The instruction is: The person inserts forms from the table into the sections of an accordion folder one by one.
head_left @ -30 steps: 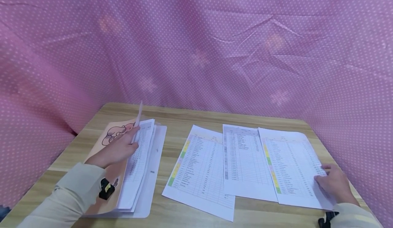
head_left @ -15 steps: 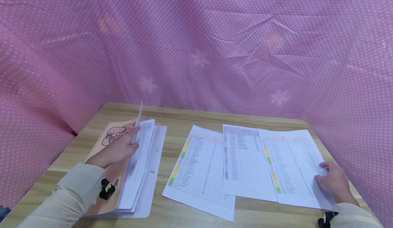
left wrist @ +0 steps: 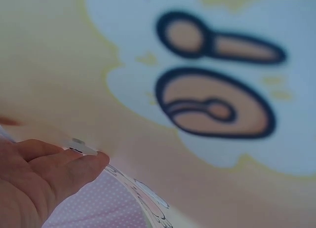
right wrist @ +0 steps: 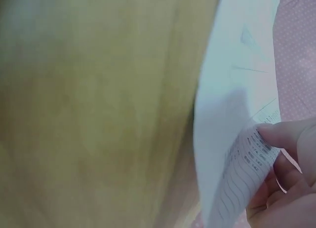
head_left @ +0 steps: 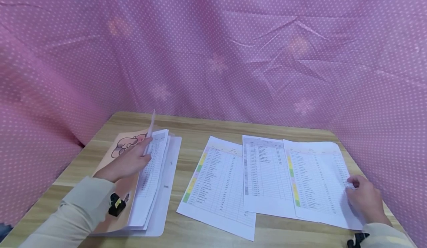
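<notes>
Nearest the person: pale cuffs [head_left: 85,194] w/ blk wrist cams [head_left: 116,207]. L hand [head_left: 128,162] lies across the folder [head_left: 169,203], pinching the edge of its cartoon cover [head_left: 125,144], prob. so it doesn't flop over the printed stack [head_left: 150,181] inside. R hand [head_left: 365,198], well to the folder's right, grips the far-right sheet [head_left: 318,183] by its outer edge, thumb on top, fingers under; presumably because that edge is clear of the other pgs.

On the desk [head_left: 287,237], right of the folder: first the tilted sheet [head_left: 213,188], then the middle sheet [head_left: 267,177] lapping over it, then the far-right one, lapping the middle; prob. fanned so each table shows.

Writing: ruled tables, yellow/green bands on the tilted & far-right sheets, grey on the middle; wording too small from here. Digits by the R thumb, poss. "143", unsure. Small dark mark on the folder, illegible; no brand I can read.

Beyond the folder: pink dotted curtain [head_left: 213,55].
</notes>
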The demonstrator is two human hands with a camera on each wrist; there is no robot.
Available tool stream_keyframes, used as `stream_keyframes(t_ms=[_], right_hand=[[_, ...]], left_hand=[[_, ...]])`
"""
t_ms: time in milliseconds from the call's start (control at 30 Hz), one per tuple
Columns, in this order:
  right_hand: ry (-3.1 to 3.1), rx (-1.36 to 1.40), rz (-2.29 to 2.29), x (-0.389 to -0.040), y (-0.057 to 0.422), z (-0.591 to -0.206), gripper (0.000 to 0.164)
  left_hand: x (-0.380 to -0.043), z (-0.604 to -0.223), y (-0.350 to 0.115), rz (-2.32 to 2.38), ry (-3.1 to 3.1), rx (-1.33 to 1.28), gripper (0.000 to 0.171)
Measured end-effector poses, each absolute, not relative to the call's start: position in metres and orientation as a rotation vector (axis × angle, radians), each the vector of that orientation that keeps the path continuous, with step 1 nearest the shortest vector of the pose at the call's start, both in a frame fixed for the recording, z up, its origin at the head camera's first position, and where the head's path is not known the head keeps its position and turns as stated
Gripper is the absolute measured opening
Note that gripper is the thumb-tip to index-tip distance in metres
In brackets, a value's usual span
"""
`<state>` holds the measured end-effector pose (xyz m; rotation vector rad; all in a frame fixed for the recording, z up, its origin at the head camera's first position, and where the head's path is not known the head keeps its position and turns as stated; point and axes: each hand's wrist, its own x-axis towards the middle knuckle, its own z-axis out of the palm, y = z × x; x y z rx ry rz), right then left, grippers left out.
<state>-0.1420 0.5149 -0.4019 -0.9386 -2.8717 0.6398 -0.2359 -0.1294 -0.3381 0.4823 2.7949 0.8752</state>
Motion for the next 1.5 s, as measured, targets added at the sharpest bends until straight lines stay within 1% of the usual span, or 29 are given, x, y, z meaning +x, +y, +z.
stream_keyframes(t_ms=[333,467,633,867,1100,1367,1500], right_hand=[[-2.836,-0.84,0.634,-0.138,0.511,-0.387,0.032],[-2.834,-0.765,0.669,-0.137,0.509,-0.381,0.033],[-2.828,-0.749,0.719,-0.14,0.502,-0.377,0.036],[-2.816,-0.692,0.741,-0.146,0.491,-0.375,0.036],[-2.846,-0.682,0.819,-0.151,0.481,-0.376,0.048],[-2.804,-0.451,1.017,-0.15,0.473,-0.369,0.048],[-2.768,-0.408,1.126,-0.15,0.467,-0.368,0.046]], left_hand=[[-0.236,-0.337,-0.131,0.861,2.814,0.468,0.064],[-0.236,-0.337,-0.13,0.862,2.816,0.47,0.064],[-0.236,-0.337,-0.13,0.885,2.802,0.468,0.063],[-0.236,-0.336,-0.13,0.869,2.804,0.459,0.063],[-0.238,-0.336,-0.13,0.86,2.804,0.432,0.063],[-0.237,-0.334,-0.13,0.886,2.788,0.421,0.063],[-0.237,-0.334,-0.131,0.869,2.795,0.408,0.063]])
